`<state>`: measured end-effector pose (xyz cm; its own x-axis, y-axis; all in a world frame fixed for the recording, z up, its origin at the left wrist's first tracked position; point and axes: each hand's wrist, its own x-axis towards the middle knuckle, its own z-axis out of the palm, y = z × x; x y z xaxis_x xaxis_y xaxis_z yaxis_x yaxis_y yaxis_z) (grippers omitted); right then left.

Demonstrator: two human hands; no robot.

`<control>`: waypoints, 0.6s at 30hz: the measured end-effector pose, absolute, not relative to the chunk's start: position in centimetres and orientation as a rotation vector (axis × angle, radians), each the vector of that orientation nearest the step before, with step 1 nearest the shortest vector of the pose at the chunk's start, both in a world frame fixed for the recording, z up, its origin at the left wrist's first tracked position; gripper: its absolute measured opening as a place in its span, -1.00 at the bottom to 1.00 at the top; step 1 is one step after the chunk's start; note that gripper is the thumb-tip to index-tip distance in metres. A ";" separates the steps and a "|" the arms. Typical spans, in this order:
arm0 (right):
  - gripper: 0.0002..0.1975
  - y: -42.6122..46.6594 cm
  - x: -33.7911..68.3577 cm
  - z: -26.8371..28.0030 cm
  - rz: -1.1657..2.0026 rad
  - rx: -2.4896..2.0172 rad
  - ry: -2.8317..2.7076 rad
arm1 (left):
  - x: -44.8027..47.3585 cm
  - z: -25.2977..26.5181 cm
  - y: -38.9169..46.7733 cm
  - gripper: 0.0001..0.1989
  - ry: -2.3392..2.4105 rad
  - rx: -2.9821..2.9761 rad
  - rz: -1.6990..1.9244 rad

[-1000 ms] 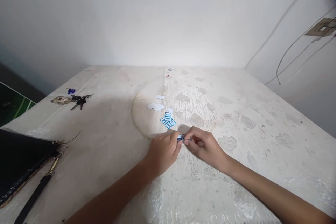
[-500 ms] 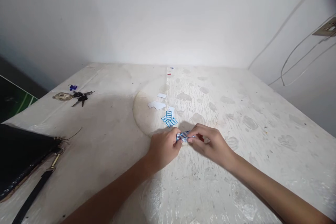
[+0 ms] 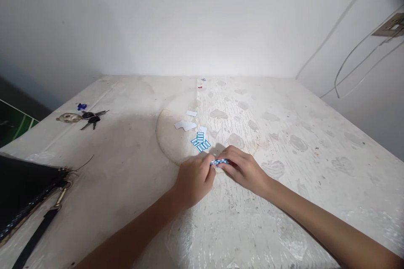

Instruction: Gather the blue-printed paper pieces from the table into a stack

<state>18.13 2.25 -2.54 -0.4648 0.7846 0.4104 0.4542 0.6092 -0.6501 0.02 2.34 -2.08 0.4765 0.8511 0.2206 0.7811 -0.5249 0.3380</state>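
Between my two hands is a small bundle of white paper pieces with blue borders [image 3: 218,162], just above the table's middle. My left hand [image 3: 196,176] pinches its left end between thumb and bent fingers. From the other side, my right hand [image 3: 242,166] grips the right end with thumb and fingertips. How the pieces are layered is hidden by my fingers. Right beyond my hands lies a loose pile of blue-bordered paper slips [image 3: 200,141]. Several plain white paper pieces [image 3: 186,125] rest a little farther back.
A key bunch [image 3: 90,117] and a crumpled blue scrap [image 3: 81,106] lie at the left. A black pouch with a strap [image 3: 30,195] occupies the near left. A tiny red scrap [image 3: 200,87] lies near the wall. Cables [image 3: 342,69] hang at the right.
My right hand has moved slightly left, closer to my left hand, and its fingers cover more of the paper bundle. The whole view has shifted a little.
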 end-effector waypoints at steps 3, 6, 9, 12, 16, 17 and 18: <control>-0.88 2.2 18.3 -2.7 0.503 -0.969 -2.126 | 0.1 -2.3 2.4 -0.84 1.421 2.508 0.589; -0.84 2.2 18.4 -2.6 0.422 -0.921 -2.133 | 0.1 -2.4 2.3 -0.83 1.434 2.530 0.609; -0.73 2.1 18.6 -2.4 0.456 -0.922 -2.156 | 0.3 -2.6 2.2 -0.83 1.431 2.578 0.618; -0.73 2.0 18.8 -2.4 0.470 -0.907 -2.181 | 0.3 -2.7 2.2 -0.83 1.439 2.595 0.605; -0.84 2.1 19.0 -2.8 0.449 -0.918 -2.185 | 0.3 -2.5 2.2 -0.83 1.440 2.592 0.590; -0.86 2.1 19.0 -2.8 0.454 -0.927 -2.186 | 0.3 -2.5 2.3 -0.84 1.436 2.593 0.590; -0.87 2.1 19.0 -2.8 0.464 -0.936 -2.190 | 0.3 -2.5 2.3 -0.84 1.433 2.596 0.590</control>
<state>18.97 2.09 -2.85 -0.4937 0.7365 0.4624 0.4858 0.6746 -0.5557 0.33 2.27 -2.49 0.4761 0.8343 0.2781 0.7881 -0.5451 0.2859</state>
